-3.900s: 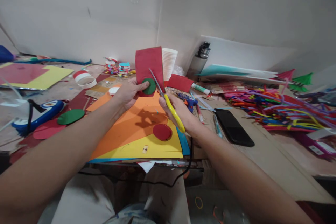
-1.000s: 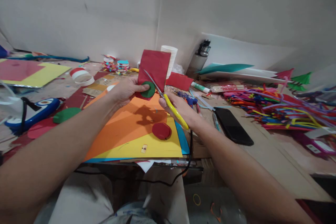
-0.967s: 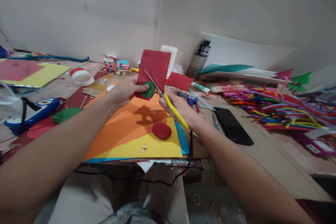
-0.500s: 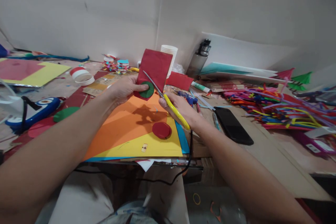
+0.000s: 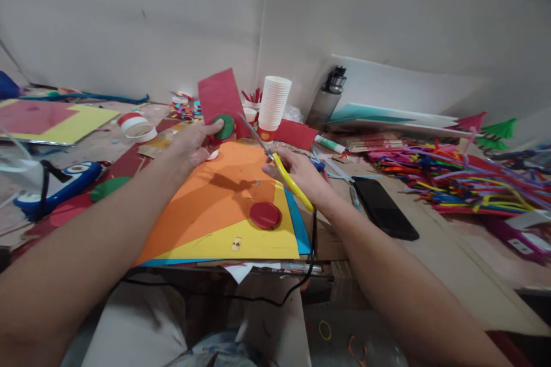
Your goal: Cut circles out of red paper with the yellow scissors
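Observation:
My left hand (image 5: 193, 140) pinches a green disc (image 5: 224, 126) flat against the lower part of a red sheet of paper (image 5: 218, 94), which stands up above the fingers. In my right hand (image 5: 297, 169) are scissors with yellow handles (image 5: 289, 180). Their blades point up and left, with the tip close to the sheet's right edge; I cannot tell whether they touch. Below both hands lie orange paper (image 5: 202, 195) and yellow paper (image 5: 267, 246), with a small stack of dark red discs (image 5: 266, 215) on top.
Behind the hands stand a stack of white paper cups (image 5: 274, 103) and a grey bottle (image 5: 326, 97). To the right lie a black phone (image 5: 385, 208) and many coloured pipe cleaners (image 5: 451, 175). A white ring with a red band (image 5: 136, 128) and a blue-and-white case (image 5: 60, 186) are at left.
My left hand has moved left with the red sheet and green disc, away from the scissors, and the sheet has turned. The paper cups behind now show more fully.

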